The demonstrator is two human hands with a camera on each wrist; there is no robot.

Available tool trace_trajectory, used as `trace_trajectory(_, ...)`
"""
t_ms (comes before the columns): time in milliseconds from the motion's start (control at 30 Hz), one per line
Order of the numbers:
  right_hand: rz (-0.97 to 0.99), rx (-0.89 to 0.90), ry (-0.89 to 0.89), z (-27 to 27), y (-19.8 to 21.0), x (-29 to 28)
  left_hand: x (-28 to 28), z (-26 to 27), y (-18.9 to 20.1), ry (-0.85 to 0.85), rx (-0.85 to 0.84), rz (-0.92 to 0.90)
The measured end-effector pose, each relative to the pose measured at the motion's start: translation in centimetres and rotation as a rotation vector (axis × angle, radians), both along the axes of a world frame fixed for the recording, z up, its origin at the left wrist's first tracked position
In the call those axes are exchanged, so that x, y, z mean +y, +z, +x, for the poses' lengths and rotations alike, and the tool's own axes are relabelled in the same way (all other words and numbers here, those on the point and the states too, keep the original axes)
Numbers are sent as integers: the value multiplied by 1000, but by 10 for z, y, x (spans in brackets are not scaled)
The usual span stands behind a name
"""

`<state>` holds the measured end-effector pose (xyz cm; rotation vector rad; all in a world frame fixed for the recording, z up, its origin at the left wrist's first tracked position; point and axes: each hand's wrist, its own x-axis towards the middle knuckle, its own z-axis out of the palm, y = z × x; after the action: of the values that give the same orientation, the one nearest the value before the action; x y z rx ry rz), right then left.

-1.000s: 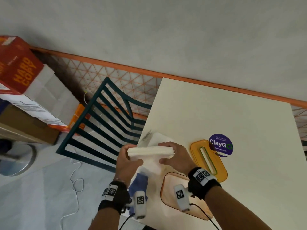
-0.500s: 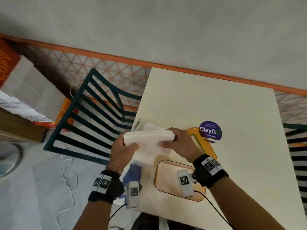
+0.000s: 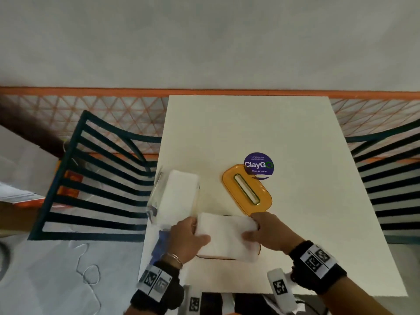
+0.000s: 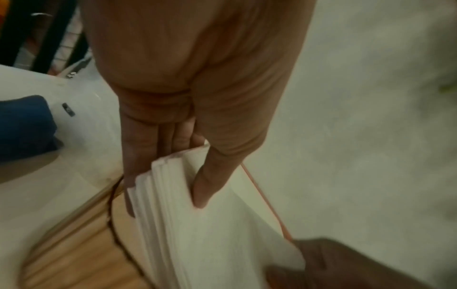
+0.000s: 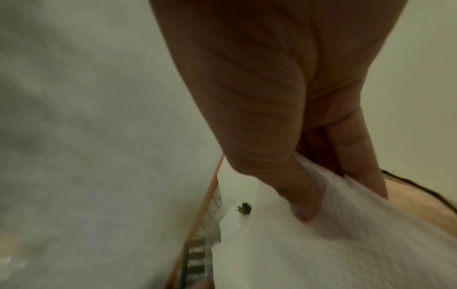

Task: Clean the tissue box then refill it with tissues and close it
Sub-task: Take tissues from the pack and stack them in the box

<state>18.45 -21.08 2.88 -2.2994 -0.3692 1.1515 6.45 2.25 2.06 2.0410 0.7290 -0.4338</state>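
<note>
- Chair [image 3: 97,178]: stands left of the table [image 3: 250,123], outside the work.
- Tissue pack [image 3: 175,196]: lies on the table's left edge, just left of the box, in clear wrap; a blue cloth [image 3: 162,244] lies near it, partly hidden by the left wrist.
- Left hand [image 3: 186,239]: pinches the left end of the tissue stack [image 3: 225,237], thumb on top, fingers beneath, as the left wrist view confirms.
- Tissue stack: half a second ago it was held up beyond the box; it now sits low over the tissue box [image 3: 258,248], covering nearly all of its opening. Judgement: cleaning is over and refilling is at the insertion step.
- Right hand [image 3: 270,233]: grasps the stack's right end, thumb above and fingers below.
- Lid [image 3: 246,189]: orange, slotted, lies flat just beyond the box, touching a purple sticker [image 3: 259,165]; closing is not yet done.
</note>
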Motion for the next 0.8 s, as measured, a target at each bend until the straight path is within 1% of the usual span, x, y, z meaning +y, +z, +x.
trace_trajectory(67,-60,-94,16,-5,-7,5,-11,2,-4,-10,17,76)
trace_trajectory(167,-169,-166,59,-9,-10,18,-24,7,-10,-24,59,155)
trace_trajectory(300,-310,-243,178,-11,-7,34,-36,17,-14,-138,169,339)
trace_trajectory(400,-357,-293,242,-15,-5,40,-44,23,-17,-197,233,398)
trace_trajectory(500,-359,-323,275,-15,-2,41,-47,25,-18,-173,258,394)
trace_trajectory(600,-350,-351,246,-15,9,35,-47,22,-4,-185,220,448)
trace_trajectory(667,-330,-405,211,-16,15,27,-45,18,5,-209,144,514)
trace_trajectory(700,-307,-423,199,-17,17,23,-44,16,7,-218,80,524)
trace_trajectory(767,-224,-406,200,-18,13,15,-41,14,2,-278,-47,484)
trace_trajectory(800,-185,-377,236,-18,11,13,-41,15,-2,-347,-72,449)
